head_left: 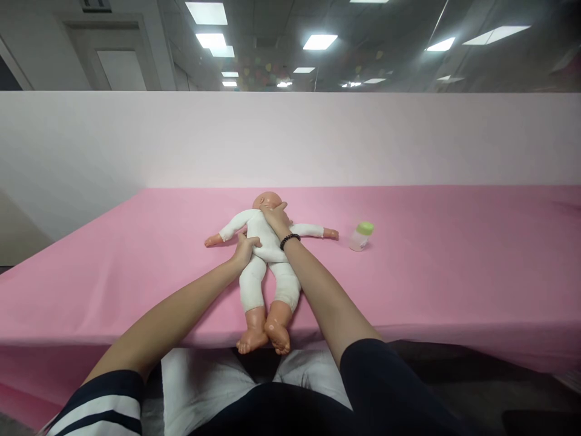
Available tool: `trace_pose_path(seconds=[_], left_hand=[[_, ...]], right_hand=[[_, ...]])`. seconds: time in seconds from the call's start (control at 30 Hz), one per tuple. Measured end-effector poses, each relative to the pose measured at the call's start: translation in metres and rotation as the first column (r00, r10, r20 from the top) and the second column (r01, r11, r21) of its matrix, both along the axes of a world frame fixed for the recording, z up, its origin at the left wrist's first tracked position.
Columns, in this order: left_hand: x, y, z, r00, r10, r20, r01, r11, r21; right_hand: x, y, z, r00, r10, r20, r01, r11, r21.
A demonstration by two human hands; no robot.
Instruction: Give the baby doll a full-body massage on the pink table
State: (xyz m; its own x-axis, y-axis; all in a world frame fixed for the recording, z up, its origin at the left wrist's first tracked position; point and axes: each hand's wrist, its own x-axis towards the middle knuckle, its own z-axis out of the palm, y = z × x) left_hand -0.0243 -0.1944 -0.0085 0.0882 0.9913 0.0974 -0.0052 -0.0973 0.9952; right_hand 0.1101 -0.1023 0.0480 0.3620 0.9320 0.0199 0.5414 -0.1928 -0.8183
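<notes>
A baby doll [261, 231] with a white cloth body lies on its back, head away from me and turned aside, arms spread. Its bare feet reach the table's near edge. My left hand [247, 247] grips the doll's torso at the waist, with the thumb on top and the other fingers mostly hidden beneath its side. Across the upper chest, my right hand [276, 219] holds the doll near its neck and chin, covering part of the face. A dark beaded bracelet [290, 240] circles my right wrist.
A small clear bottle [359, 240] with a green cap stands slightly tilted on the pink tablecloth [436, 260], just right of the doll's outstretched hand. Behind the table rises a low white partition [318, 139]. The cloth hangs over the near edge, close to my lap.
</notes>
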Motion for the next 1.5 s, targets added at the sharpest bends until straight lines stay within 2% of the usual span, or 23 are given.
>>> trace_pose_path(seconds=[0.07,0.13,0.2,0.27,0.33,0.37,0.43,0.53,0.67,0.8,0.9,0.97,1.07,1.13,1.2,1.27,1.33,1.43,1.5], left_hand=[[0.002,0.000,0.005,0.994,0.099,-0.052,-0.095,0.993,0.072],[0.001,-0.002,0.011,0.964,0.182,-0.193,-0.136,0.963,0.231],[-0.002,-0.006,0.017,0.893,0.226,-0.390,-0.046,0.906,0.420],[-0.008,-0.010,0.024,0.788,0.205,-0.581,0.158,0.844,0.512],[-0.013,-0.012,0.030,0.666,0.150,-0.731,0.348,0.804,0.483],[-0.015,-0.013,0.031,0.610,0.129,-0.782,0.406,0.796,0.448],[-0.019,-0.014,0.034,0.530,0.112,-0.841,0.452,0.801,0.392],[-0.021,-0.014,0.036,0.470,0.125,-0.874,0.450,0.818,0.359],[-0.023,-0.013,0.040,0.442,0.131,-0.887,0.441,0.830,0.342],[-0.028,-0.009,0.043,0.478,0.066,-0.876,0.409,0.866,0.288],[-0.032,-0.005,0.041,0.502,0.055,-0.863,0.363,0.893,0.267],[-0.033,-0.002,0.038,0.510,0.068,-0.858,0.338,0.901,0.272],[-0.035,0.000,0.035,0.510,0.086,-0.856,0.321,0.904,0.282],[-0.036,0.001,0.036,0.496,0.089,-0.864,0.318,0.907,0.276],[-0.037,0.004,0.040,0.476,0.080,-0.876,0.317,0.914,0.255],[-0.033,0.009,0.046,0.452,0.092,-0.887,0.300,0.921,0.249],[-0.024,0.017,0.056,0.409,0.160,-0.898,0.268,0.920,0.286],[-0.006,0.032,0.070,0.321,0.269,-0.908,0.263,0.896,0.358],[0.006,0.040,0.075,0.310,0.270,-0.912,0.281,0.890,0.359]], right_hand=[[-0.002,0.001,0.000,1.000,0.004,0.011,-0.004,1.000,-0.011],[-0.003,0.001,0.001,1.000,0.010,0.022,-0.009,1.000,-0.021],[-0.004,0.002,0.001,0.999,0.014,0.032,-0.013,0.999,-0.032],[-0.004,0.003,0.000,0.999,0.027,0.040,-0.025,0.999,-0.046],[-0.004,0.007,-0.002,0.998,0.043,0.042,-0.041,0.998,-0.050],[-0.004,0.009,-0.004,0.998,0.045,0.041,-0.043,0.998,-0.043],[-0.004,0.012,-0.008,0.998,0.035,0.053,-0.034,0.999,-0.016],[0.000,0.011,-0.015,0.993,0.074,0.097,-0.077,0.997,0.018],[0.017,-0.006,-0.024,0.947,0.266,0.178,-0.281,0.957,0.065],[0.041,-0.034,-0.032,0.863,0.418,0.283,-0.462,0.880,0.109],[0.054,-0.055,-0.035,0.823,0.487,0.293,-0.537,0.835,0.119],[0.062,-0.068,-0.036,0.784,0.550,0.288,-0.603,0.785,0.143],[0.069,-0.082,-0.035,0.709,0.645,0.285,-0.704,0.673,0.226],[0.071,-0.086,-0.033,0.699,0.669,0.254,-0.714,0.630,0.306],[0.071,-0.084,-0.030,0.714,0.673,0.193,-0.690,0.630,0.355],[0.070,-0.078,-0.024,0.748,0.651,0.126,-0.645,0.670,0.366],[0.068,-0.067,-0.018,0.800,0.591,0.102,-0.583,0.726,0.364],[0.064,-0.047,-0.011,0.846,0.497,0.193,-0.533,0.772,0.346],[0.059,-0.037,-0.010,0.827,0.464,0.316,-0.554,0.767,0.323]])
